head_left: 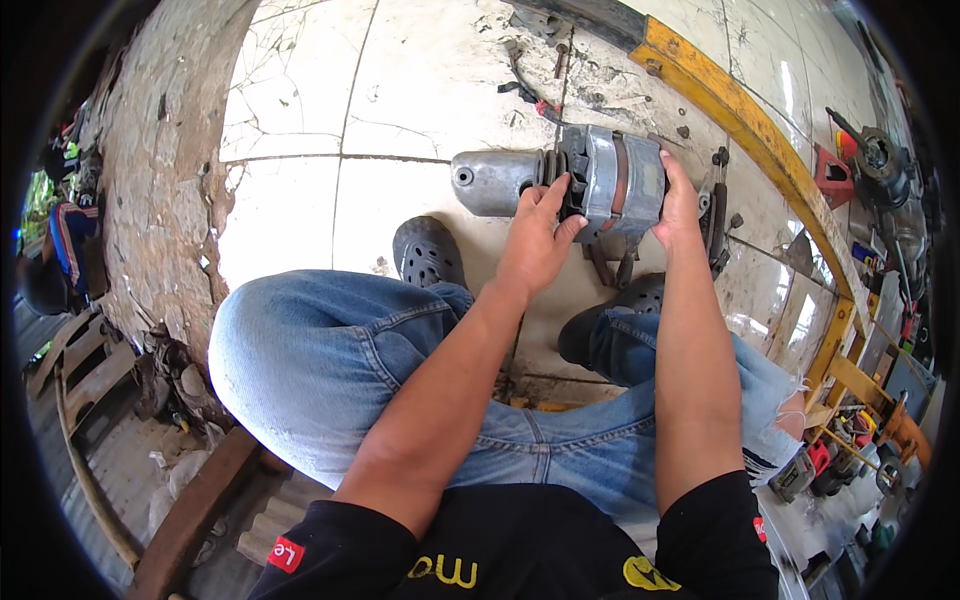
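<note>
A grey metal alternator with a rusty brown band, joined to a smooth silver cylinder with a small port at its end, is in both hands over the tiled floor. My left hand has its fingers curled onto the black finned part between cylinder and body, thumb on the body's lower edge. My right hand grips the body's right end. Beneath and right of it lie dark metal parts. A short cable with a red piece is just above.
A worn yellow metal frame arcs along the right, beyond which are machinery and tools. My knees and black clogs are below. At far left a person is partly visible beside rough broken ground and metal scrap.
</note>
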Motion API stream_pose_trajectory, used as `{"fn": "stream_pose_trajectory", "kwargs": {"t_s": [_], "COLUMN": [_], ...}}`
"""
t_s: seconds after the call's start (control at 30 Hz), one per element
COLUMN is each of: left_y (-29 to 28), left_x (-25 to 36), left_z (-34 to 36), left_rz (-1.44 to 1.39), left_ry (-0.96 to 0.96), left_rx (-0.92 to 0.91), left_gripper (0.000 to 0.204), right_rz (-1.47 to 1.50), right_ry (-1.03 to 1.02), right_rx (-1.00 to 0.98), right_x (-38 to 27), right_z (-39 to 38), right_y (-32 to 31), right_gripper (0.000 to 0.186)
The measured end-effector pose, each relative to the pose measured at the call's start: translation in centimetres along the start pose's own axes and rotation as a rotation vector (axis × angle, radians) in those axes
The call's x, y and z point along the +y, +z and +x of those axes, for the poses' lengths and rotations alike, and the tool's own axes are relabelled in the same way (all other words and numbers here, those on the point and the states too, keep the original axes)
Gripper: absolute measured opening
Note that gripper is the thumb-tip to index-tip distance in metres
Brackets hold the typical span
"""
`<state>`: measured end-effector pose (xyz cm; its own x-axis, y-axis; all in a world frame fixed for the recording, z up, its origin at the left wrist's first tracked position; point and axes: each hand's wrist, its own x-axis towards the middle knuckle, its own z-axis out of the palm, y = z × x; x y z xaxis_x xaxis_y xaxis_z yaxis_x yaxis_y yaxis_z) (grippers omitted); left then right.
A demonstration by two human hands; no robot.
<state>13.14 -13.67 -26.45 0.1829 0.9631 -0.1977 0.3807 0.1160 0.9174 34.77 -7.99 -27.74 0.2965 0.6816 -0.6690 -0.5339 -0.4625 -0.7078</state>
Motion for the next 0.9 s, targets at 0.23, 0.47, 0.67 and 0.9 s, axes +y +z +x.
{"fn": "stream_pose_trajectory", "kwargs": {"t_s": [0.23, 0.47, 0.67, 0.9], "left_y": [0.0, -0.2, 0.6, 3.7], "left_x": [0.1, 0.9, -0.8, 1.2], "left_z": [0.0, -0.4, -0.7, -1.4], "left_rz": [0.053, 0.073, 0.059, 0.38], "left_ry": [-0.016, -0.111, -0.044, -0.139], "left_rx": [0.001, -0.062, -0.008, 0.095], "left_gripper": [0.06, 0.061, 0.081, 0.11], "right_rz": [-0.247, -0.541, -0.554, -0.534], "right_ry": [-0.236, -0.385, -0.423, -0.367], "right_rx": [0.063, 0.01, 0.006, 0.025], "right_x": [-0.3, 0.1, 0.3, 0.3], "right_z": [-0.9, -2.7, -3.3, -2.7], "right_y": [0.8, 0.7, 1.2, 0.9], "right_gripper": [0.05, 0.063, 0.063, 0.063]}}
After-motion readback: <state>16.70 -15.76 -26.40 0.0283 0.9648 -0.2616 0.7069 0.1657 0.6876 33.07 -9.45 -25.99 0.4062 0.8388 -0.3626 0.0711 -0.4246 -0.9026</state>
